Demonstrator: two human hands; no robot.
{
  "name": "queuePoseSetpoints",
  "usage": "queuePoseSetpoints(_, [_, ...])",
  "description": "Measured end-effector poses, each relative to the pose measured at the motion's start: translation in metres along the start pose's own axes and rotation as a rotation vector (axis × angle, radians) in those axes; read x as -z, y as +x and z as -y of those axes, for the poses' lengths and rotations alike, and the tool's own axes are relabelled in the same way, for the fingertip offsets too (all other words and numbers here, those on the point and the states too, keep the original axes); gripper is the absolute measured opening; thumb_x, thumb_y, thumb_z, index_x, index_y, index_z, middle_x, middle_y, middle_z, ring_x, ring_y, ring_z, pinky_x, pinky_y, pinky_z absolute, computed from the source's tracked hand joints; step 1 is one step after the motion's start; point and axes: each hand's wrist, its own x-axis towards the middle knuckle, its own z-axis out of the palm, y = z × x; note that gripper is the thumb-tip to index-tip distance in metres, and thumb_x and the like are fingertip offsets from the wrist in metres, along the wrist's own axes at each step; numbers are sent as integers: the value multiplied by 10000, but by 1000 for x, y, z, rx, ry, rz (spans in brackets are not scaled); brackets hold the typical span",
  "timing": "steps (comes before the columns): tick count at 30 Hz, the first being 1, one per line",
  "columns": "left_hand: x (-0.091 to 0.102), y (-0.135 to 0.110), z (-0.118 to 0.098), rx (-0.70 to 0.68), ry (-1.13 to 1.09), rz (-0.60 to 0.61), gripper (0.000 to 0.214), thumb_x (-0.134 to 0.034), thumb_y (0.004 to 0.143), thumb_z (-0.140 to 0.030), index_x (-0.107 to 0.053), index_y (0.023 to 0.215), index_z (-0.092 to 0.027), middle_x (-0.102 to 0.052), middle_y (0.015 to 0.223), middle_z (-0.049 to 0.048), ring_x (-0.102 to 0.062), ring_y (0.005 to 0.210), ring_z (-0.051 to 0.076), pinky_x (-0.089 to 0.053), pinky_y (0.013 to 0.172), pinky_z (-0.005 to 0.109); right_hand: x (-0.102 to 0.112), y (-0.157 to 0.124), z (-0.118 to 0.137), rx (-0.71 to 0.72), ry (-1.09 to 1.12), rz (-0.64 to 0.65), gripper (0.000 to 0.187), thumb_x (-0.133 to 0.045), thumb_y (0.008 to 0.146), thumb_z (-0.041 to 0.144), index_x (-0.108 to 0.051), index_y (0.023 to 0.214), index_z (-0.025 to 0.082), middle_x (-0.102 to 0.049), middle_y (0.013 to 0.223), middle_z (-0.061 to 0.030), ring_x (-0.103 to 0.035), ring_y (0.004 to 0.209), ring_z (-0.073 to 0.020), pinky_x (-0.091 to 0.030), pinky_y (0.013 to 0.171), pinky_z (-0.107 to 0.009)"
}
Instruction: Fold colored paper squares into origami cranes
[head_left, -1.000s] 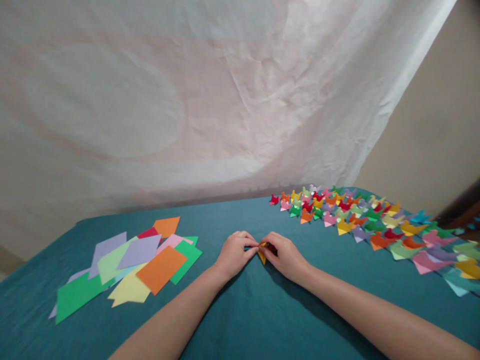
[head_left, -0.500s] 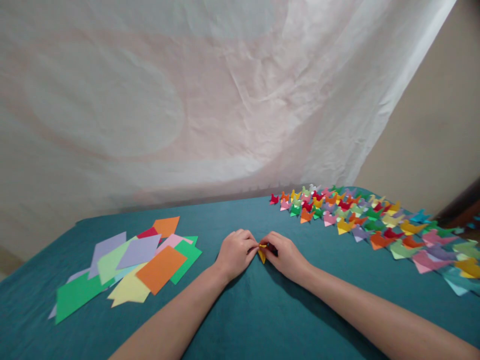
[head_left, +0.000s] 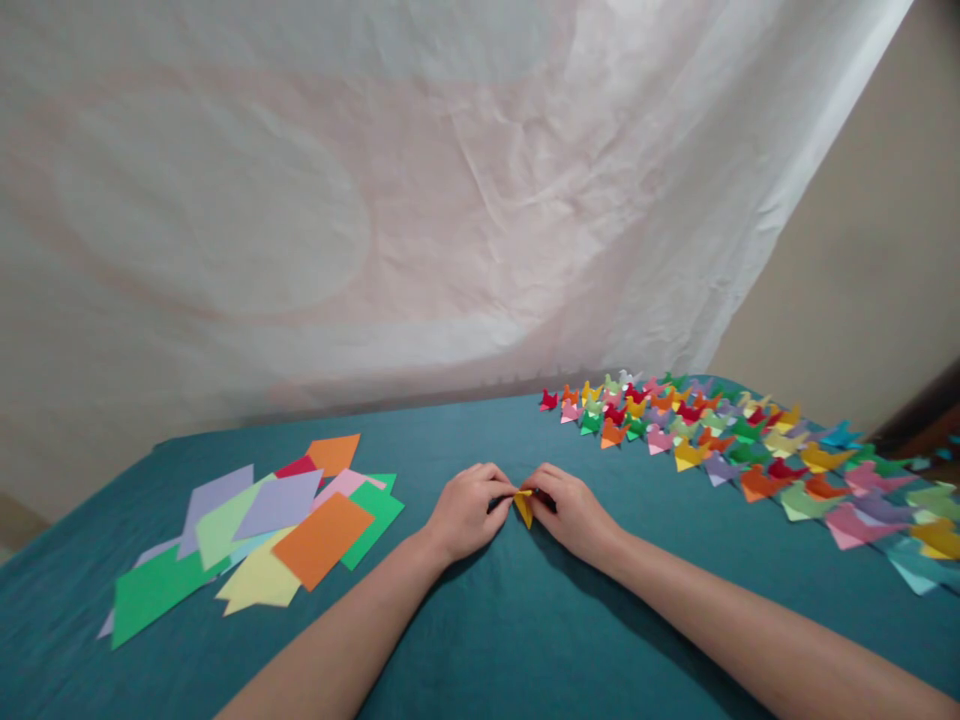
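Between my two hands is a small folded piece of yellow paper (head_left: 524,509), its pointed end facing down toward me. My left hand (head_left: 472,510) pinches its left edge between thumb and fingertips. On the other side, my right hand (head_left: 566,507) grips the right edge in the same kind of pinch. Both hands are low over the teal tablecloth (head_left: 480,640). The fingers cover much of the paper's upper part, so its folds there are hard to make out.
Loose coloured paper sheets (head_left: 322,540) overlap on the left of the table. Rows of folded paper birds (head_left: 690,455) in many colours stand along the right side. A pale cloth sheet (head_left: 420,220) hangs behind the table's back edge.
My left hand has shifted very slightly left, and a little more of the yellow paper shows between the fingers. Both hands keep their pinch on it.
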Motion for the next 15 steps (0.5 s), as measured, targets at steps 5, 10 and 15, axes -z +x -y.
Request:
queuePoseSetpoints(5, [-2, 0, 2, 12, 8, -25, 198, -523, 850, -183, -683, 954, -235, -622, 926, 22, -554, 881, 172, -433, 802, 274, -1, 0, -1, 14, -1, 5, 210, -498, 796, 24, -621, 865, 179, -573, 846, -31, -552, 774, -147, -448, 698, -243])
queuePoseSetpoints(10, [0, 0, 1, -46, 135, -19, 162, -520, 868, -213, -678, 903, -211, -627, 898, 21, -548, 859, 172, -421, 768, 287, -1, -1, 0, 23, -11, 12, 214, -508, 798, 14, -635, 864, 174, -579, 849, -33, -561, 791, -149, -454, 721, -244])
queuePoseSetpoints(15, [1, 2, -3, -89, 239, -10, 159, -515, 876, -232, -668, 855, -198, -631, 885, 27, -546, 843, 179, -409, 745, 305, -2, -1, 0, 27, -25, 12, 214, -517, 798, 11, -643, 866, 170, -582, 854, -36, -565, 800, -151, -461, 730, -245])
